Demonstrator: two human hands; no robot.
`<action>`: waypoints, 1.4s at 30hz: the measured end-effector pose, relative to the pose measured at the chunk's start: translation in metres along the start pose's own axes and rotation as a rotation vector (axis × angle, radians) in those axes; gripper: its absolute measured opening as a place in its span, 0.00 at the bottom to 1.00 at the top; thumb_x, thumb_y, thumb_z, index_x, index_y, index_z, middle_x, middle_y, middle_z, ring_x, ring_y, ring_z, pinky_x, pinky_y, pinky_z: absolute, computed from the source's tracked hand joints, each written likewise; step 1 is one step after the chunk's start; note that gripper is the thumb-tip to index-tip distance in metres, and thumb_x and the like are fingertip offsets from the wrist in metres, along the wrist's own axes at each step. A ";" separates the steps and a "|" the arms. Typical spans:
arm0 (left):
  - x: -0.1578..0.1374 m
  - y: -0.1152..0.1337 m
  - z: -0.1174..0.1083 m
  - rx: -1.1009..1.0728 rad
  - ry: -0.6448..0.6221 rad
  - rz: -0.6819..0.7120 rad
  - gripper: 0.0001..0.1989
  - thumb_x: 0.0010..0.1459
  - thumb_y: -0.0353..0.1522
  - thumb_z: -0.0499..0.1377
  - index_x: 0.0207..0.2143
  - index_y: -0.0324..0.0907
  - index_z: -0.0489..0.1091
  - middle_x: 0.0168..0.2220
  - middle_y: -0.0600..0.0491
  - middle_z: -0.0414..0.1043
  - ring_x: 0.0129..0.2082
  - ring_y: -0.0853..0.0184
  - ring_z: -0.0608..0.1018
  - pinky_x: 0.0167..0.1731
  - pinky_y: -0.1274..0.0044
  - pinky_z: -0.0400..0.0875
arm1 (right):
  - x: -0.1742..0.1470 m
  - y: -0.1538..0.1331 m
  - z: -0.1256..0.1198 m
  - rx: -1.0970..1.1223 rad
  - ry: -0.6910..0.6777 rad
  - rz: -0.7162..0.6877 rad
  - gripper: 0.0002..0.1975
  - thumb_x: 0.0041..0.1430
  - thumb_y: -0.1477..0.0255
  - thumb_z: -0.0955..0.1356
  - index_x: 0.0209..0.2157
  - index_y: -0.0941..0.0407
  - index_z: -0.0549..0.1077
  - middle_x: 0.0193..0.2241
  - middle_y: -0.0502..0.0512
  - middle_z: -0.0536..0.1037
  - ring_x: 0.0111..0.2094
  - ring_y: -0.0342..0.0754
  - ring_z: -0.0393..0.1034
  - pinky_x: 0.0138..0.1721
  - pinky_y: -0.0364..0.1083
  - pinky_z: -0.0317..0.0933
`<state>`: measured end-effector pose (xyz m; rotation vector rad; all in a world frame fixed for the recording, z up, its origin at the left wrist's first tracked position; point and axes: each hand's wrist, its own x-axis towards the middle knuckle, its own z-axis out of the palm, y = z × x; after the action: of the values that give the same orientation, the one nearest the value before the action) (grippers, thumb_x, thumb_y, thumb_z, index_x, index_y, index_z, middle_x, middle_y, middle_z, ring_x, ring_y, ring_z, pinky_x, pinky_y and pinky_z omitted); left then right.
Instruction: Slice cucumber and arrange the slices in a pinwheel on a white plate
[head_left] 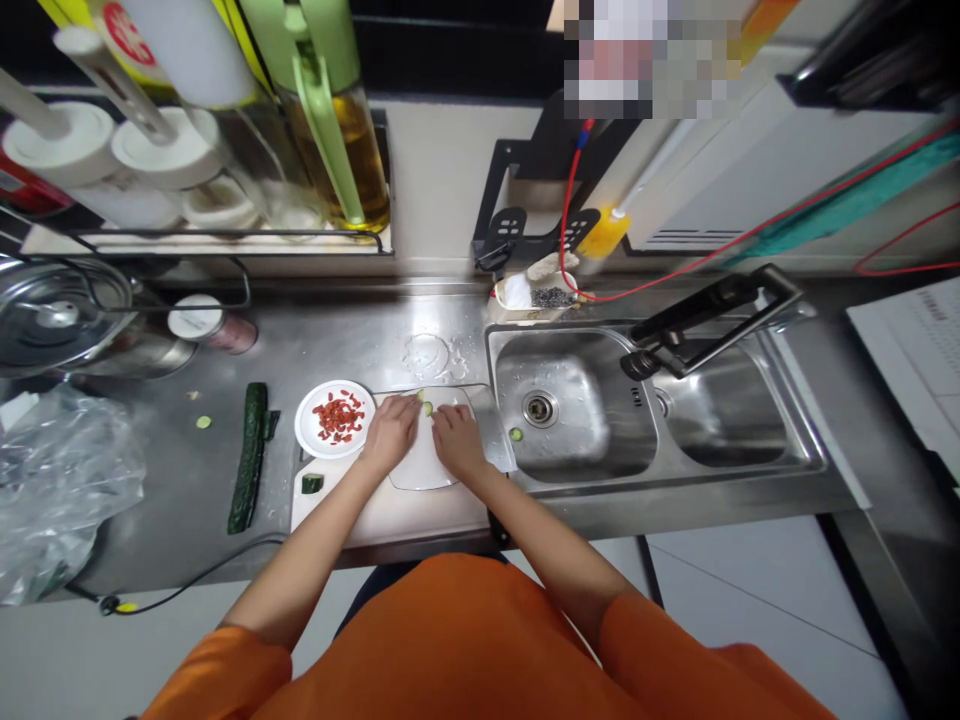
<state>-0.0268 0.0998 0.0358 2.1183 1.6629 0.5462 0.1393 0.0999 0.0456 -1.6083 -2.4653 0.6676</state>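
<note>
A square whitish plate (427, 465) lies on a white cutting board (375, 515), partly covered by my hands. My left hand (393, 432) reaches over the plate's left side, its fingers together and their tips on a small cucumber slice (421, 396). Close against it, a second cucumber slice (428, 409) is at the thumb and fingertips of my right hand (459, 442), which is closed on it. Left of the plate, a round white plate (307, 420) carries chopped red pieces. A short cucumber chunk (312, 484) rests on the board, and a long dark green cucumber (247, 460) lies further left.
To the right is a steel double sink (570, 470) with a cucumber slice (516, 434) in it and a black faucet (682, 325) above. A clear plastic bag (67, 490) lies at the left. Behind stand a lidded jar (214, 322) and an oil bottle (349, 150) on a rack.
</note>
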 end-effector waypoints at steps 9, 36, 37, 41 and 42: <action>-0.011 0.005 0.011 0.128 -0.089 -0.012 0.24 0.58 0.26 0.48 0.58 0.41 0.61 0.58 0.45 0.61 0.52 0.55 0.62 0.47 0.64 0.60 | -0.014 0.004 0.017 -0.093 -0.088 -0.067 0.22 0.65 0.70 0.56 0.60 0.52 0.59 0.61 0.56 0.59 0.60 0.61 0.44 0.53 0.59 0.48; -0.010 0.007 0.016 0.121 -0.067 -0.008 0.24 0.58 0.26 0.48 0.57 0.41 0.61 0.58 0.45 0.61 0.51 0.55 0.61 0.47 0.62 0.59 | -0.011 0.008 0.019 -0.164 -0.018 -0.113 0.22 0.65 0.71 0.55 0.59 0.55 0.61 0.59 0.59 0.63 0.60 0.61 0.47 0.52 0.61 0.51; -0.010 0.007 0.015 0.110 -0.059 -0.003 0.24 0.58 0.26 0.48 0.57 0.41 0.62 0.58 0.45 0.62 0.51 0.55 0.62 0.47 0.62 0.59 | -0.011 0.008 0.018 -0.164 -0.014 -0.115 0.22 0.65 0.71 0.55 0.59 0.56 0.61 0.58 0.59 0.63 0.60 0.61 0.48 0.51 0.61 0.51; -0.010 0.004 0.002 0.040 0.033 -0.007 0.23 0.57 0.27 0.49 0.55 0.42 0.64 0.55 0.44 0.65 0.52 0.56 0.63 0.49 0.62 0.59 | -0.013 0.007 0.013 -0.145 0.022 -0.116 0.20 0.65 0.70 0.56 0.57 0.56 0.64 0.57 0.59 0.64 0.59 0.60 0.49 0.50 0.59 0.53; -0.012 0.001 -0.004 0.020 0.080 -0.024 0.22 0.57 0.27 0.49 0.54 0.42 0.65 0.54 0.44 0.66 0.51 0.57 0.64 0.50 0.62 0.59 | -0.014 0.007 0.012 -0.136 0.038 -0.113 0.20 0.65 0.70 0.56 0.56 0.56 0.64 0.57 0.59 0.65 0.58 0.60 0.49 0.49 0.59 0.53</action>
<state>-0.0303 0.0880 0.0391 2.1134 1.7414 0.6174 0.1474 0.0863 0.0337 -1.4955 -2.6006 0.4592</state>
